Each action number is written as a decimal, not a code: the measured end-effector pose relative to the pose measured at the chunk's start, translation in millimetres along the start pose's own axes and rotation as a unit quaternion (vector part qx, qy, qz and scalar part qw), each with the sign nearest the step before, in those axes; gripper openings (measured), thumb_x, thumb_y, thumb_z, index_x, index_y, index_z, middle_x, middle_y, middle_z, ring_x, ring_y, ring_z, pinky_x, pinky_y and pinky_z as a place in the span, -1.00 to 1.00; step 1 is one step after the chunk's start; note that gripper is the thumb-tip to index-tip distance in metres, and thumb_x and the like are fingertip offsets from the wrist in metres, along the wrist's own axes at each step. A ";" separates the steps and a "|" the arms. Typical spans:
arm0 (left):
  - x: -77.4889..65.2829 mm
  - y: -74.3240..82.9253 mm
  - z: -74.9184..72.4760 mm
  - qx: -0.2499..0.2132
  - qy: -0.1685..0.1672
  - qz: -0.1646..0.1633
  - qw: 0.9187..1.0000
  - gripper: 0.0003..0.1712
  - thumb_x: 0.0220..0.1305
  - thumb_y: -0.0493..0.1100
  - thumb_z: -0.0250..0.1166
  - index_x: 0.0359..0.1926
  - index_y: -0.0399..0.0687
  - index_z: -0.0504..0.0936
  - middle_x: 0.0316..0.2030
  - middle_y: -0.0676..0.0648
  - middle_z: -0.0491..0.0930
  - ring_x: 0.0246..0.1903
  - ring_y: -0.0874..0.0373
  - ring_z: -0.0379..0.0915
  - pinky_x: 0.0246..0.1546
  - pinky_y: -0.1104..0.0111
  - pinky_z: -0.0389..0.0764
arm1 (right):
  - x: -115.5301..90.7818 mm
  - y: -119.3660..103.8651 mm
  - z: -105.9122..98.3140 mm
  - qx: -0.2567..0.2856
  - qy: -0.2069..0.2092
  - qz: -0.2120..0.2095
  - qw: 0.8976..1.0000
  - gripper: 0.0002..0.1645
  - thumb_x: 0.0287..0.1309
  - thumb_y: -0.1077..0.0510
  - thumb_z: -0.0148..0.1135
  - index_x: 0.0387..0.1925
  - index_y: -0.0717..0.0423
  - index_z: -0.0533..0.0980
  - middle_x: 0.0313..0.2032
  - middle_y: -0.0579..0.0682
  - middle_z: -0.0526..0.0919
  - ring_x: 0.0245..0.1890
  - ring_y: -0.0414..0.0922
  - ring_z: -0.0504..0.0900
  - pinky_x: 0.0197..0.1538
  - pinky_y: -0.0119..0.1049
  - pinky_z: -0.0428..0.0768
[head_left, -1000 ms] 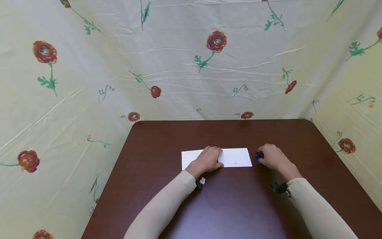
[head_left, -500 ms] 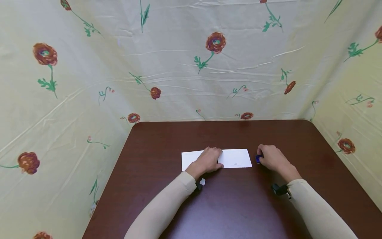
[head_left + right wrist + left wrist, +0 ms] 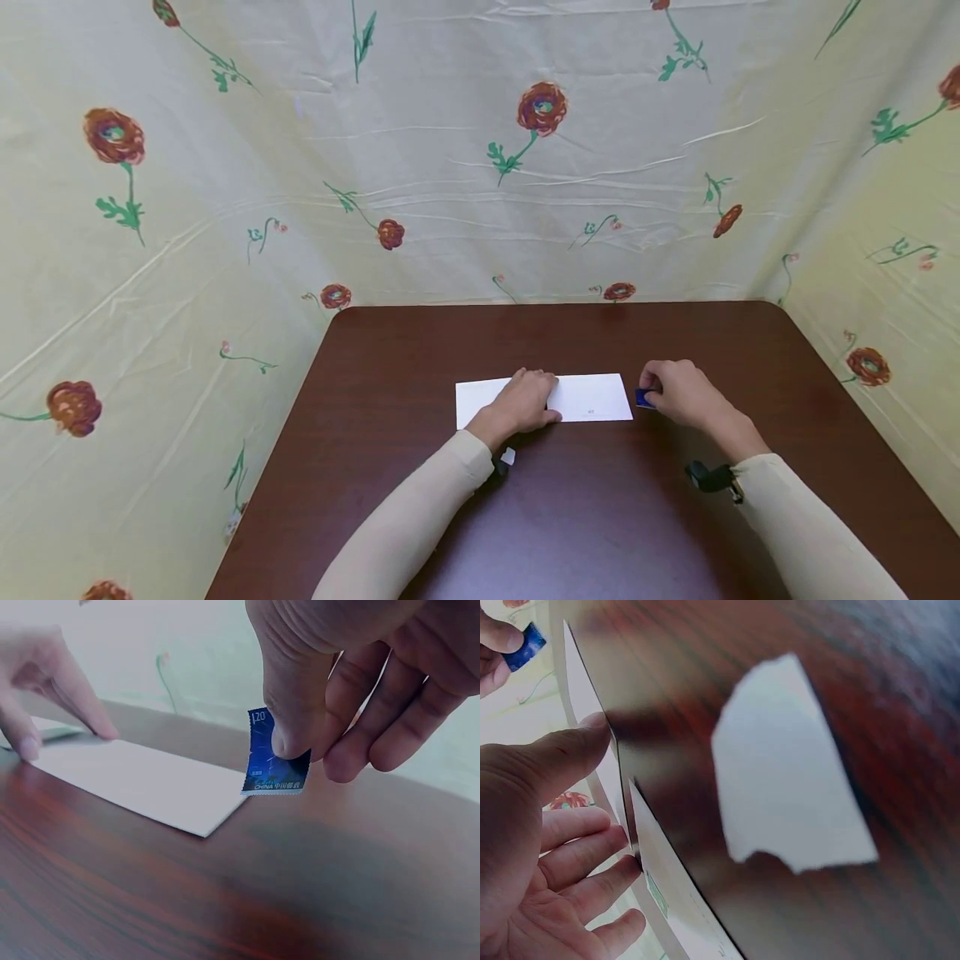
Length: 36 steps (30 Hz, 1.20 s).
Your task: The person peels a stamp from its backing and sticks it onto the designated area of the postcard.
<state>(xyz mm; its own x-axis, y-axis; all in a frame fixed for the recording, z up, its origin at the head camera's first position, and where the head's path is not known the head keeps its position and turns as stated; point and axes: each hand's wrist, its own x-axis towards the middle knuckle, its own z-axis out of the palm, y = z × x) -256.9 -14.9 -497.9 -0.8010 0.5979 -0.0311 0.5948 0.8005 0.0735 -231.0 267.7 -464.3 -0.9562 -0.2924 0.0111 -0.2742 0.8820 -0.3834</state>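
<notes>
A long white envelope [image 3: 596, 396] lies on the table, with small print near its lower edge. My left hand [image 3: 525, 398] rests across it, fingers extended and thumb at the near edge. Beneath that hand, in the left wrist view, a second white paper [image 3: 675, 900] with a green patch shows beside the envelope. Just right of the envelope, my right hand [image 3: 682, 392] pinches a blue postage stamp [image 3: 262, 761] between thumb and finger. The stamp has perforated edges and a printed 120; my thumb hides part of its face.
A white paper scrap [image 3: 787, 772] with uneven edges lies by the left wrist. The dark brown table [image 3: 585, 517] reaches back to a flower-printed cloth [image 3: 450, 125], which also hangs on both sides.
My right hand has shifted slightly left, bringing the stamp nearer the envelope's right edge, and more of the stamp shows. The left hand and envelope stay in place.
</notes>
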 end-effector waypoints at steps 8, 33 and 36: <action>-1.7 1.3 -1.8 -0.005 -0.007 -0.002 1.000 -0.29 0.23 0.14 0.40 0.28 -0.15 0.51 0.27 -0.07 0.55 0.33 -0.03 0.40 0.39 -0.01 0.29 | -6.1 -29.0 -7.8 0.002 0.016 -0.040 0.999 -0.87 0.08 0.28 0.41 -0.35 0.07 0.59 -0.47 -0.10 0.60 -0.45 -0.16 0.49 -0.34 -0.27 0.56; -23.6 16.1 -30.6 -0.173 0.077 0.072 0.979 -0.58 0.32 0.04 0.33 0.11 -0.04 0.69 0.01 0.04 0.72 0.04 0.19 0.64 0.07 0.43 0.57 | -8.6 -82.4 17.5 0.032 0.053 -0.112 0.992 -0.77 -0.03 0.25 0.53 -0.39 0.00 0.59 -0.51 -0.21 0.60 -0.48 -0.21 0.55 -0.39 -0.39 0.53; -26.5 16.5 -31.4 -0.194 0.087 0.079 0.974 -0.70 0.33 -0.02 0.33 0.00 0.01 0.75 -0.11 0.10 0.76 -0.12 0.23 0.67 -0.10 0.52 0.57 | -7.4 -86.8 20.7 0.035 0.064 -0.119 0.990 -0.76 -0.03 0.24 0.53 -0.39 -0.03 0.59 -0.52 -0.24 0.60 -0.49 -0.25 0.55 -0.38 -0.39 0.53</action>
<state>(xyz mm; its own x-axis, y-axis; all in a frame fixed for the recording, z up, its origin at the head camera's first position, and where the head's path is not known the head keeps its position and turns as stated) -228.0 -18.7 -464.6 -0.7207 0.6700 0.1783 0.6683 0.6029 0.4358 -198.1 185.6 -450.2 -0.8714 -0.4363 0.2243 -0.4905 0.7646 -0.4180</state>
